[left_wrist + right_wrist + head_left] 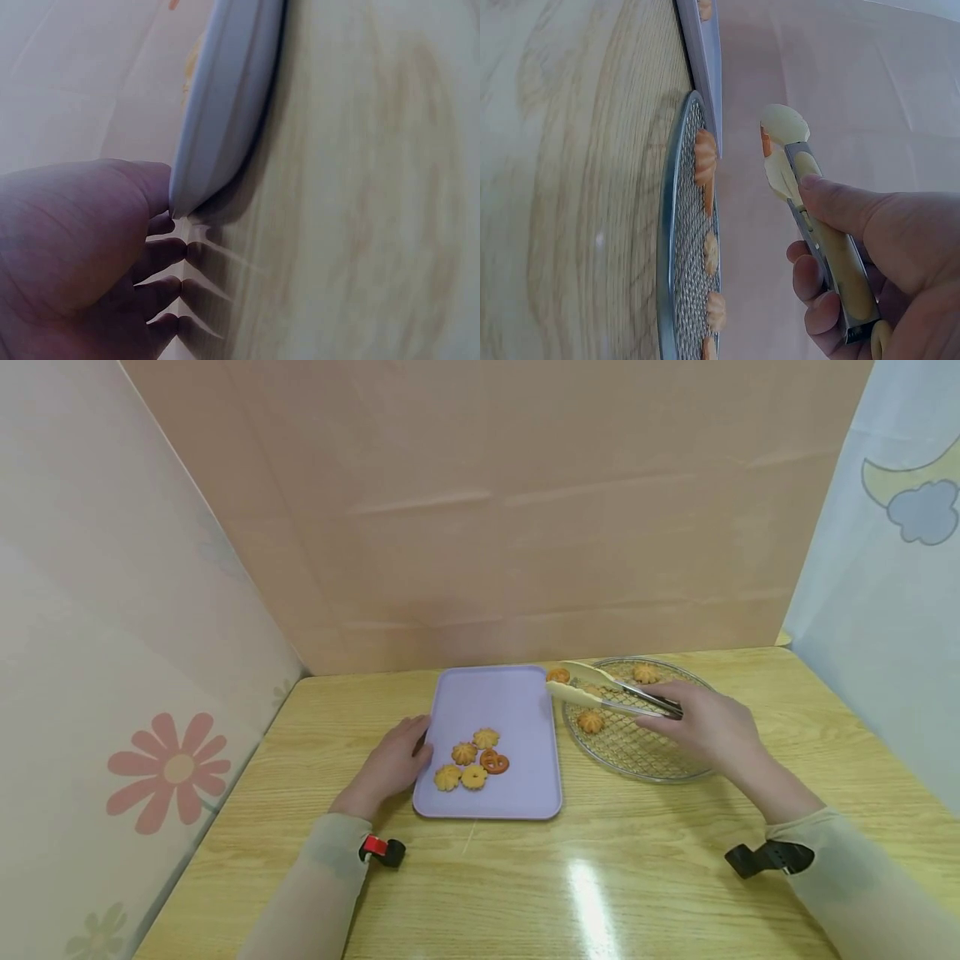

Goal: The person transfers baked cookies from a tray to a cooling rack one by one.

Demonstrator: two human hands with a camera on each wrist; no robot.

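Note:
My right hand grips a pair of metal tongs with cream tips, thumb on one arm and fingers round the other. Between the tips is a brown pretzel cookie, above the gap between tray and rack. My left hand rests at the left side of the lilac tray; in the left wrist view the thumb touches the rim and the fingertips meet the table. Several flower-shaped cookies and a pretzel cookie lie on the tray's near half.
Right of the tray stands a round wire mesh rack, bearing several flower-shaped cookies. The wooden table ends at a tan backdrop behind, with patterned panels at the sides.

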